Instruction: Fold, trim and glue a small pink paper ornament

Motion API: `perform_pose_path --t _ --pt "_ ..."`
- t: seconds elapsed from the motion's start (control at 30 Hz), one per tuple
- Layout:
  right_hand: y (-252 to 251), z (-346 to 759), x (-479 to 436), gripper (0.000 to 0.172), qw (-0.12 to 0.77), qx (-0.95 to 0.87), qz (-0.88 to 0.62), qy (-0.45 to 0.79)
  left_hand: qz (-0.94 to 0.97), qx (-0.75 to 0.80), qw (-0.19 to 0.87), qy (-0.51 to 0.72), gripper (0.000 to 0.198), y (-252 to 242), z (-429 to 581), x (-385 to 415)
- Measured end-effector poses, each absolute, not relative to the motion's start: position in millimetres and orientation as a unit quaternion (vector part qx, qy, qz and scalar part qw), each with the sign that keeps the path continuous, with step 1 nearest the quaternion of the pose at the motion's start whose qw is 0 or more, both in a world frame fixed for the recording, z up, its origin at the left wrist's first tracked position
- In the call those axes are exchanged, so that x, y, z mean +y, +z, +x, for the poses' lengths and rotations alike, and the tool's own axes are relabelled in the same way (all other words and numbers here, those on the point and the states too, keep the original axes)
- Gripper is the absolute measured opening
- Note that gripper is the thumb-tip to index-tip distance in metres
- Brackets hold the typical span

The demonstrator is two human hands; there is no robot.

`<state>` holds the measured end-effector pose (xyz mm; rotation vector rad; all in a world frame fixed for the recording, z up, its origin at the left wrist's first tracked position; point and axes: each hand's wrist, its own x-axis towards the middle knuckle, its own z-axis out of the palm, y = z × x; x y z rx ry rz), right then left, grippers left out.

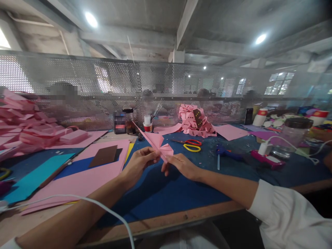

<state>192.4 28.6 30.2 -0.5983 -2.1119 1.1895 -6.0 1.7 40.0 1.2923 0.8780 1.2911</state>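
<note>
Both hands hold up a folded pink sheet [155, 139], thin like paper or craft foam, above the blue work surface [166, 199]. My left hand [141, 160] pinches its lower left part between thumb and fingers. At its lower right end, my right hand [183, 166] grips an edge with the thumb on top, other fingers curled below. The sheet spreads into pointed flaps, and one long narrow point reaches up and left. Beyond the hands lie scissors [192, 145] with red and yellow handles. Whether the sheet is glued cannot be seen.
Pink sheets [95, 183] with a brown piece [104, 155] lie left, beside a turquoise strip [38, 178]. Pink pieces [31, 121] are heaped far left; dotted pink ones [195, 121] stand behind. A glue gun [228, 152] and clear jar [292, 136] are right. A white cable [103, 205] crosses my left forearm.
</note>
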Motion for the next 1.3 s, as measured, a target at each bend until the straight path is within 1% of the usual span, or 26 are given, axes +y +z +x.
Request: perform_pose_path --t 0.07,0.2,0.33,0.47,0.63,0.83,1.1,1.2,1.3 --pt "30.2 191.9 28.5 0.064 0.321 -0.802 -0.229 0.449 0.54 0.372 0.527 0.541 0.02 40.1 -7.1 2.1" --pt "31.0 192.1 28.9 0.055 0.314 -0.814 -0.26 0.413 0.536 0.378 0.524 0.543 0.02 39.3 -8.9 3.3" --pt "32.5 193.9 29.0 0.054 0.302 -0.823 -0.276 0.394 0.527 0.37 0.54 0.542 0.019 37.7 -8.1 3.5" --pt "33.1 194.1 28.0 0.051 0.3 -0.821 -0.274 0.4 0.509 0.371 0.554 0.545 0.022 37.5 -7.6 3.9" --pt "31.6 192.9 27.6 0.05 0.304 -0.819 -0.253 0.416 0.515 0.366 0.533 0.563 0.022 38.7 -9.1 5.3" --pt "29.2 193.6 30.6 0.051 0.283 -0.818 -0.25 0.434 0.526 0.374 0.522 0.557 0.021 38.6 -6.9 3.5" --pt "27.1 193.1 29.0 0.051 0.266 -0.825 -0.228 0.444 0.508 0.37 0.509 0.588 0.022 40.7 -9.7 7.0" --pt "32.7 196.2 31.6 0.048 0.301 -0.826 -0.232 0.416 0.524 0.385 0.501 0.571 0.023 40.4 -10.0 6.8" --pt "39.0 199.3 40.5 0.043 0.386 -0.803 -0.252 0.378 0.553 0.405 0.508 0.522 0.023 39.9 -6.3 3.5"
